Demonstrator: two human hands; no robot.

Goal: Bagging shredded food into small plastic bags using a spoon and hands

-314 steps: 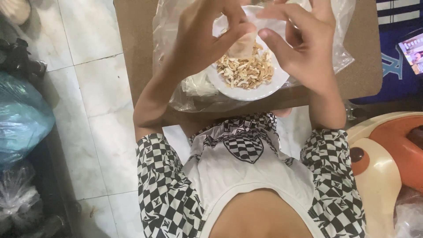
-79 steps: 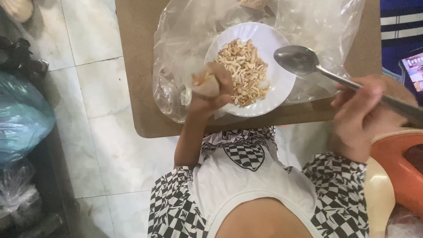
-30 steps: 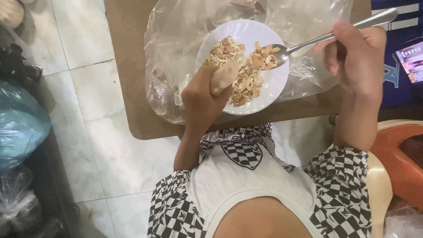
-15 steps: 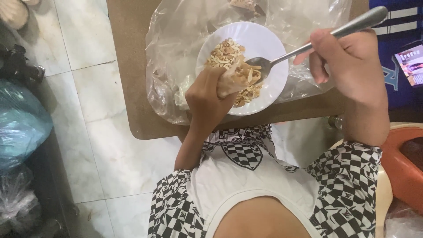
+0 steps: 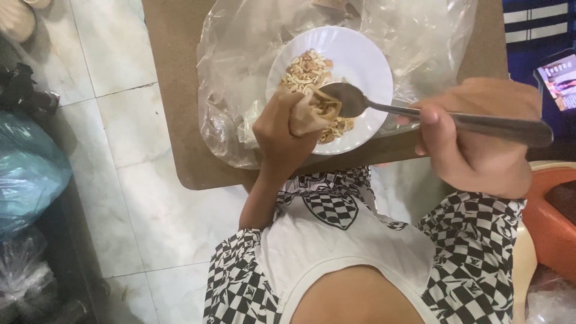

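Note:
My left hand (image 5: 281,135) grips a thin tan wrapper (image 5: 312,111) folded into a pouch, held over the near edge of a white plate (image 5: 366,66). My right hand (image 5: 480,138) holds a metal spoon (image 5: 354,101) by its handle, the bowl of the spoon pressed against the wrapper's open mouth. A heap of pale shredded filling (image 5: 305,69) lies on the plate's left side, with more beside the wrapper. The plate rests on a clear plastic bag (image 5: 240,72) spread over a small brown table (image 5: 174,84).
White floor tiles (image 5: 138,198) run left of the table. A blue-green plastic bag (image 5: 27,174) and dark bundles sit at the left edge. An orange plastic seat (image 5: 552,222) is at the right, and a phone (image 5: 558,78) lies on blue cloth.
The spoon has come off the plate's middle and now meets the wrapper in my left hand. My right hand has dropped lower and nearer to me.

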